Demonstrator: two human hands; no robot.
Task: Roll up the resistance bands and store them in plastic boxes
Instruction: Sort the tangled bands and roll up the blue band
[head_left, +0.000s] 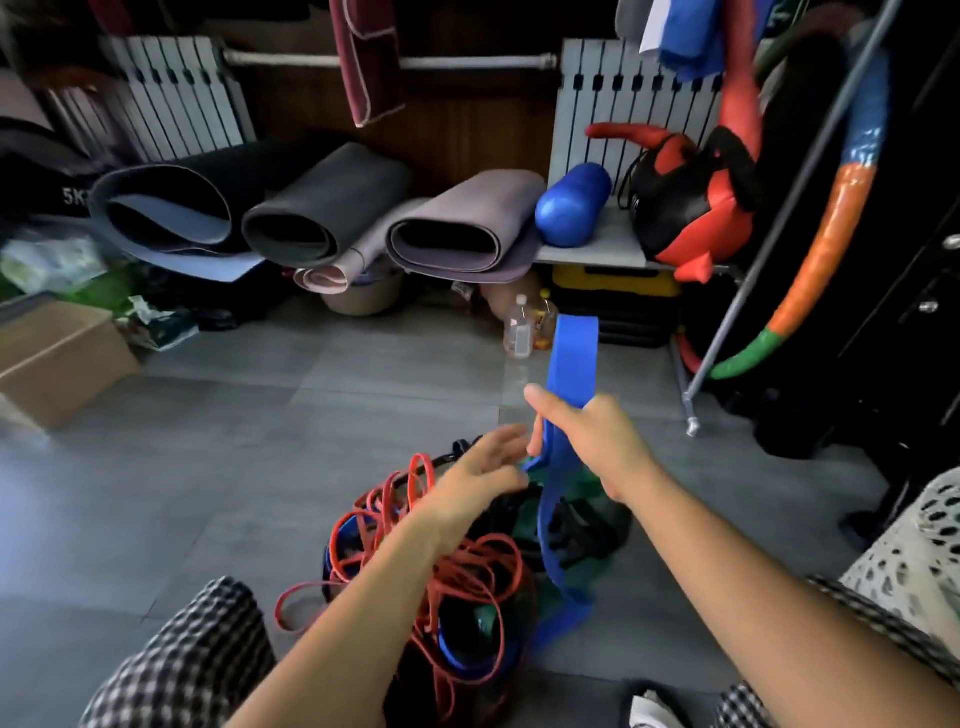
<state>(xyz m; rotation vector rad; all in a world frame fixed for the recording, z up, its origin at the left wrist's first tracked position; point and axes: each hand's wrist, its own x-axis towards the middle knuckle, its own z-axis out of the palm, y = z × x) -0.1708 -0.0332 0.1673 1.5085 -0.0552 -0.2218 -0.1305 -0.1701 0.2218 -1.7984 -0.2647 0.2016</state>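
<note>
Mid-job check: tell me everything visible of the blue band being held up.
The wide, flat blue rubbery-looking resistance band is unrolled. The right hand grips it partway along; its top part stands above the fist, the rest hangs twisted beside the tangled red bands. The left hand reaches toward it, contact unclear.

Wide blue band (571, 358) hangs unrolled over tangled red bands (467, 566)

Checked black-and-white cloth (182, 665) is worn near left, a matching sleeve (883, 623) near right; arms are left bare to the left hand (478, 467) and right hand (592, 431).
</note>
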